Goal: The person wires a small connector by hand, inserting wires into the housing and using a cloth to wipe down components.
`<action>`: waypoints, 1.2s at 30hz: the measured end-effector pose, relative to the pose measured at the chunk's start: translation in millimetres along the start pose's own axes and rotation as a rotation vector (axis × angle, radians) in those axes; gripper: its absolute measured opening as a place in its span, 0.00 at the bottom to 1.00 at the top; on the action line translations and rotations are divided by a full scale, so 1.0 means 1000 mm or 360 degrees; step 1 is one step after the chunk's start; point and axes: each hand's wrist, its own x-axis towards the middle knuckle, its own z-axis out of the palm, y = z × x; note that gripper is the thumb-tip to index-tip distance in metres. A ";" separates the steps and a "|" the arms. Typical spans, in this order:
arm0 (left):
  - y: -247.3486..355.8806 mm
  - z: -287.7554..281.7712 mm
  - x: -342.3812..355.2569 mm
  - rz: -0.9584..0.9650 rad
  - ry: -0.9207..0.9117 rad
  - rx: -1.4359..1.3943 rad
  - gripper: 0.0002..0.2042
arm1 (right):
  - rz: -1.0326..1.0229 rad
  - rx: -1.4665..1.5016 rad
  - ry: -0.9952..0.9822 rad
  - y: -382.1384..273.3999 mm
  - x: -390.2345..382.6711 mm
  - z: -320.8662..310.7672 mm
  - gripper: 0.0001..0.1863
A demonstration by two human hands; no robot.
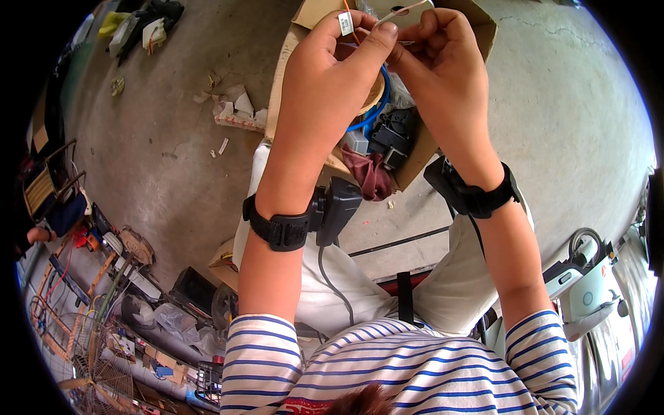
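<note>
At the top of the view both hands meet over an open cardboard box (274, 104). My left hand (332, 72) is closed, thumb pressed on a thin white wire (400, 10) that curves up to the right. An orange wire (348, 8) with a white label tag (346, 23) runs along its index finger. My right hand (446, 69) is also closed, fingertips pinched together against the left thumb. What sits between those fingertips is too small and hidden to name. Below, the box holds a blue cable loop (377, 111), black plastic parts (394, 135) and a maroon cloth (368, 174).
Torn packaging (238, 111) lies on the concrete floor left of the box. Tools, a wire-caged fan (97, 380) and clutter fill the lower left. A white scooter (588, 290) stands at the right. Both wrists carry black strapped devices (339, 207), one trailing a cable.
</note>
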 end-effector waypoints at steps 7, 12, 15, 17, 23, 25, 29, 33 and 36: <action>0.003 0.002 0.001 -0.0187 0.0045 -0.0485 0.11 | -0.0200 0.0085 -0.0100 0.016 -0.001 -0.006 0.06; 0.014 0.004 0.003 -0.0365 0.0149 -0.0694 0.08 | -0.0075 0.0044 -0.0184 0.009 -0.003 -0.001 0.08; 0.008 -0.001 0.002 -0.0314 0.0126 -0.0742 0.08 | -0.0217 -0.0334 -0.0239 0.003 -0.001 -0.004 0.14; 0.008 -0.001 0.002 -0.0277 0.0071 -0.0754 0.08 | -0.0317 -0.0435 -0.0179 0.003 -0.004 0.000 0.13; 0.013 0.004 0.002 -0.0217 0.0235 -0.0664 0.09 | -0.0720 -0.0848 -0.0145 0.001 -0.005 -0.002 0.13; 0.011 -0.001 0.003 -0.0214 0.0103 -0.0724 0.09 | -0.0780 -0.0905 -0.0153 0.000 -0.004 -0.002 0.13; 0.011 -0.003 0.003 -0.0250 0.0091 -0.0810 0.09 | -0.0717 -0.0838 -0.0136 0.000 -0.006 0.000 0.12; 0.009 -0.002 0.004 -0.0349 0.0128 -0.0868 0.08 | -0.0658 -0.0739 -0.0089 0.002 -0.007 0.002 0.11; 0.010 -0.002 0.004 -0.0360 0.0114 -0.0923 0.08 | -0.0649 -0.0672 -0.0064 0.005 -0.008 0.002 0.11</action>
